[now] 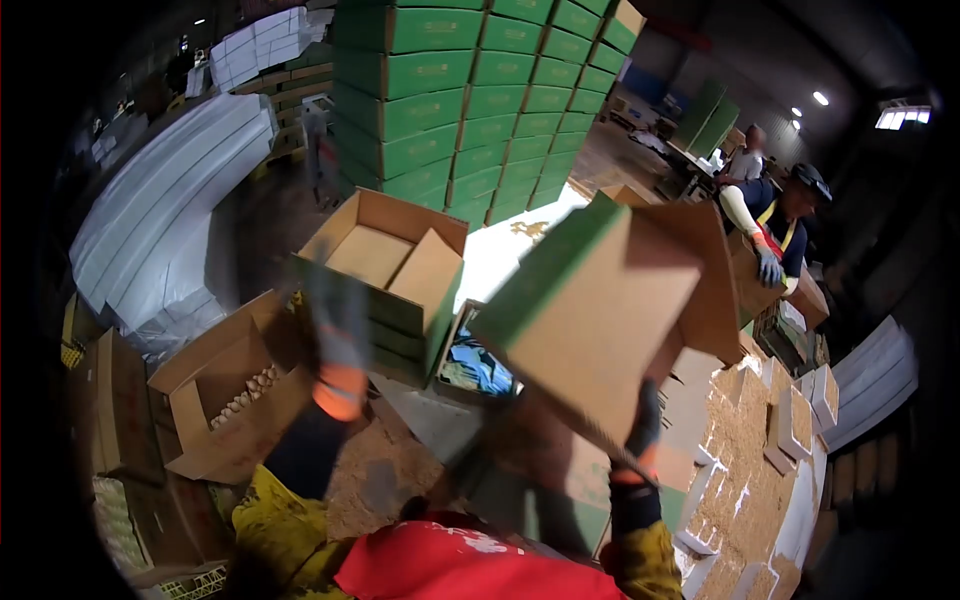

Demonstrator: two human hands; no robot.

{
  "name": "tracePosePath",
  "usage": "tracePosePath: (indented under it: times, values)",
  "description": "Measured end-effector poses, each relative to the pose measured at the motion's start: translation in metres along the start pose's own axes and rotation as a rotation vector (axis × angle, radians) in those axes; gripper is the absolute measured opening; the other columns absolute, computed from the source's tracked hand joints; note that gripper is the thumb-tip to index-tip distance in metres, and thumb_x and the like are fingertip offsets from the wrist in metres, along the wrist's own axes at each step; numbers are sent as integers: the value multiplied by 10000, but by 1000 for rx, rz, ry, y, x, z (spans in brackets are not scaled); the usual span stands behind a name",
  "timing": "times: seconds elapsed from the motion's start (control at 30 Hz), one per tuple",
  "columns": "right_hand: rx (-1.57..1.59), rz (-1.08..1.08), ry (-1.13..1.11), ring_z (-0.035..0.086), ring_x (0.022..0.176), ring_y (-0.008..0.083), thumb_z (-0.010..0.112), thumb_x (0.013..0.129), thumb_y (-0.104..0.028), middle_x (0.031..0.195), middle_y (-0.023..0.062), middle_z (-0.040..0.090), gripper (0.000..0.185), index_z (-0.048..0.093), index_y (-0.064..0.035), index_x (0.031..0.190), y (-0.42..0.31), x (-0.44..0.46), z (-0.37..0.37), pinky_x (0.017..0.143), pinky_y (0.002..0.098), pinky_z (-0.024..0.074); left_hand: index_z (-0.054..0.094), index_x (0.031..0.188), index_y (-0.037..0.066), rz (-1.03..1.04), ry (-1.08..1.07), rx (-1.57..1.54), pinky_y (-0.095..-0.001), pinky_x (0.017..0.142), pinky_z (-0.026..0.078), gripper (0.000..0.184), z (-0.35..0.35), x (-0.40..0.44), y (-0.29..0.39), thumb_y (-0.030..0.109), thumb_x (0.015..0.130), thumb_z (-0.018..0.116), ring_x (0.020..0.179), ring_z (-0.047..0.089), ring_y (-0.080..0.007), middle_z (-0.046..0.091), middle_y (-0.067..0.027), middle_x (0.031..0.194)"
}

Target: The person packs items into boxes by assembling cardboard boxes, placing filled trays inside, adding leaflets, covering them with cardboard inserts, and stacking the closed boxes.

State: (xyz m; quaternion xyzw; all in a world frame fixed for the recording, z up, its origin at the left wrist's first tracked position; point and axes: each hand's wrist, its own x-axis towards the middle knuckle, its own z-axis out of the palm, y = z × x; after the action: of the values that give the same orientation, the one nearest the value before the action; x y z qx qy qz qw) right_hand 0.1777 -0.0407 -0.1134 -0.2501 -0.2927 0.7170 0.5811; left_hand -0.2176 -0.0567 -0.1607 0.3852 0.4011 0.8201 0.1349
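Observation:
A cardboard box (600, 310), brown with one green side and open flaps, is tilted up in front of me. My right hand (645, 425), in a dark glove with an orange cuff, grips its lower right edge. My left hand (338, 315), gloved the same way, is raised and smeared by motion, so its fingers do not show clearly. It is nearest to an open green and brown box (385, 240) on top of a small stack. Left of that hand is another open carton (245, 385) with a row of small pale round items inside.
Stacked green boxes (430, 75) rise at the back. White wrapped bundles (160, 210) stand on the left. A small box with blue material (475, 360) sits at centre. White-edged trays of brown granular material (745, 450) lie at right. Co-worker (770, 225) handles a box.

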Motion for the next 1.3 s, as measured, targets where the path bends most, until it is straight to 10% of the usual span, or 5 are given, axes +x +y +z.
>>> tracePosePath:
  times: [0.3, 0.8, 1.07, 1.13, 1.3]
  values:
    - [-191, 120, -35, 575, 1045, 184, 725, 815, -172, 1136, 94, 598, 570, 459, 43, 1271, 150, 160, 125, 915, 287, 456, 431, 1343, -16, -652, -269, -121, -316, 990, 399, 518, -148, 106, -79, 371, 1004, 371, 1179, 485, -191, 468, -131, 1351]
    - [-638, 41, -138, 459, 1208, 188, 618, 900, -238, 1342, 125, 472, 627, 337, -42, 1426, 137, 82, 69, 999, 326, 388, 377, 1337, -100, -187, 286, 413, -345, 1047, 321, 485, -115, 39, -90, 254, 1007, 405, 1214, 450, -264, 465, -190, 1341]
    - [-2111, -397, 1189, 580, 1061, 302, 604, 895, -149, 1297, 211, 516, 543, 395, 20, 1367, -37, -152, -237, 918, 360, 463, 238, 1423, -45, 69, -715, 832, -420, 1071, 292, 782, 87, -181, -30, 290, 844, 643, 1286, 378, -388, 391, -265, 1375]
    - [-1495, 59, 981, 483, 1161, 390, 632, 816, -439, 1312, 290, 451, 811, 338, 78, 1367, -27, -190, -322, 980, 401, 390, 202, 1423, -61, -712, -794, 377, -402, 1039, 334, 839, 101, -215, -72, 375, 855, 639, 1233, 426, -415, 418, -299, 1335]
    - [-1201, -54, 868, 551, 1122, 309, 692, 784, -434, 1215, 223, 565, 744, 455, 71, 1276, -54, -204, -215, 960, 351, 424, 223, 1428, -40, -295, -800, 636, -348, 943, 427, 610, 91, -203, -61, 198, 958, 531, 1137, 512, -265, 502, -175, 1294]
